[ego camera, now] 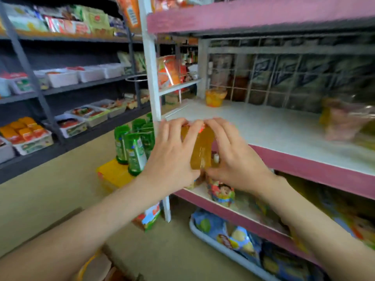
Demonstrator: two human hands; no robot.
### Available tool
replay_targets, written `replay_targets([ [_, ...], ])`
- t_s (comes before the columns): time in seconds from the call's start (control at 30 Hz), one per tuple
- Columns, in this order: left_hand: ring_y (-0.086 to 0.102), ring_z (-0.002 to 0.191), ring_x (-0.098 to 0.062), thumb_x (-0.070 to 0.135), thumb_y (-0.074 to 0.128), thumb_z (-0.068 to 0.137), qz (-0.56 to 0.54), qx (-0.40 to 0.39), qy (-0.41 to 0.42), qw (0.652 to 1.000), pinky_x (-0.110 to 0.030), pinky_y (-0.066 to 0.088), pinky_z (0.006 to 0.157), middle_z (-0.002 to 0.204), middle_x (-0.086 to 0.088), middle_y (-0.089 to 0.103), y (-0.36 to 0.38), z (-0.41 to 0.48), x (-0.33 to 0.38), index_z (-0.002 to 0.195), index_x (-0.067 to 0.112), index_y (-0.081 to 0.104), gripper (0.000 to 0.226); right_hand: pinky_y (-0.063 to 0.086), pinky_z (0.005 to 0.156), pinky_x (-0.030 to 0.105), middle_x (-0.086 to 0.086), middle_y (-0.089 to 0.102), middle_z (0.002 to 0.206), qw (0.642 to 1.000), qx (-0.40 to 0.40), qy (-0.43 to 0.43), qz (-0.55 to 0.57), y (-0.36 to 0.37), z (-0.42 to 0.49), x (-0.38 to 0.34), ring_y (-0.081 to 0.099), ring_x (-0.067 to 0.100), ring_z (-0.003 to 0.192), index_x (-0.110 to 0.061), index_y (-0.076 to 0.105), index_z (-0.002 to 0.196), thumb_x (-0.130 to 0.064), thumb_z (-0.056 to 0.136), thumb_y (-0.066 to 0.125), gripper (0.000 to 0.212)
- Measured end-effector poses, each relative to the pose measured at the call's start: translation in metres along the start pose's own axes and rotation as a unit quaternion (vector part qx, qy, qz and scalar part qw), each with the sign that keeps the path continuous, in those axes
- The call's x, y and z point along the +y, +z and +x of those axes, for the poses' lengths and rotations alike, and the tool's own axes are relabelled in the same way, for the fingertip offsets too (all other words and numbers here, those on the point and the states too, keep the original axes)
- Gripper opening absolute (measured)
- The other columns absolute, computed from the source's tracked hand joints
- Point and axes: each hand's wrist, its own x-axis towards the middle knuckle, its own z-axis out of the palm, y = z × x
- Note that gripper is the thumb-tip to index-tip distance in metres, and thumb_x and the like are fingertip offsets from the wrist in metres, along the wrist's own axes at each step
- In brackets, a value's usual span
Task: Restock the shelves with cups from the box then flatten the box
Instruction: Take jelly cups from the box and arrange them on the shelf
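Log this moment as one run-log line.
phase: restocking | left hand, right hand: hold amber cups | location: front of white shelf | on shelf: one orange cup at back

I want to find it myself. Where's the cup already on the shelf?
Find the white shelf with the pink front edge. At its back left corner stands one orange cup. It stands alone, unlike the cups held by the left hand and right hand.

The amber cups (199, 147), see-through and pressed together, hover at the front edge of the white shelf (274, 126); an orange cup (215, 97) stands upright behind.
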Motion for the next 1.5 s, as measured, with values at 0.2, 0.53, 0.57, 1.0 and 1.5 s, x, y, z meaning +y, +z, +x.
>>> replay_targets([
  [0.2, 0.040, 0.112, -0.034, 0.030, 0.083, 0.053, -0.092, 0.060, 0.083, 0.991, -0.043, 0.046, 0.088, 0.124, -0.018, 0.042, 0.025, 0.064, 0.087, 0.135, 0.010, 0.034, 0.098, 0.021, 0.111, 0.031, 0.023, 0.042, 0.136, 0.988, 0.062, 0.092, -0.106, -0.068, -0.046, 0.064, 0.028, 0.031, 0.133, 0.001, 0.034, 0.135, -0.023, 0.056, 0.087, 0.098],
  [0.53, 0.038, 0.121, -0.027, 0.025, 0.088, 0.054, -0.184, 0.100, 0.225, 0.951, -0.035, 0.051, 0.085, 0.130, -0.011, 0.034, 0.065, 0.114, 0.161, 0.134, 0.014, 0.032, 0.098, 0.037, 0.105, 0.047, 0.012, 0.034, 0.140, 0.955, 0.130, 0.253, -0.088, -0.121, -0.096, 0.103, 0.035, 0.028, 0.130, -0.011, 0.029, 0.142, -0.017, 0.076, 0.077, 0.082],
  [0.57, 0.037, 0.120, -0.028, 0.024, 0.089, 0.053, -0.193, 0.096, 0.229, 0.949, -0.035, 0.052, 0.083, 0.130, -0.011, 0.033, 0.069, 0.116, 0.163, 0.134, 0.013, 0.032, 0.099, 0.035, 0.108, 0.043, 0.009, 0.031, 0.142, 0.953, 0.111, 0.269, -0.089, -0.123, -0.096, 0.104, 0.033, 0.026, 0.132, -0.012, 0.028, 0.144, -0.016, 0.078, 0.075, 0.081],
  [1.0, 0.052, 0.111, -0.017, 0.015, 0.070, 0.082, -0.319, 0.062, 0.207, 0.923, -0.031, 0.052, 0.085, 0.130, 0.001, 0.045, 0.078, 0.140, 0.164, 0.127, 0.014, 0.052, 0.048, 0.049, 0.087, 0.040, 0.013, 0.054, 0.125, 0.905, 0.073, 0.275, -0.317, -0.116, -0.094, 0.108, 0.050, 0.033, 0.108, -0.004, 0.053, 0.126, -0.018, 0.067, 0.082, 0.067],
  [1.5, 0.056, 0.111, -0.020, 0.008, 0.073, 0.078, -0.326, 0.127, 0.200, 0.915, -0.033, 0.054, 0.086, 0.118, -0.004, 0.062, 0.081, 0.126, 0.190, 0.119, 0.006, 0.062, 0.042, 0.047, 0.068, 0.033, 0.006, 0.065, 0.094, 0.869, 0.104, 0.258, -0.409, -0.133, -0.099, 0.098, 0.056, 0.027, 0.082, -0.008, 0.064, 0.094, -0.004, 0.058, 0.082, 0.041],
])
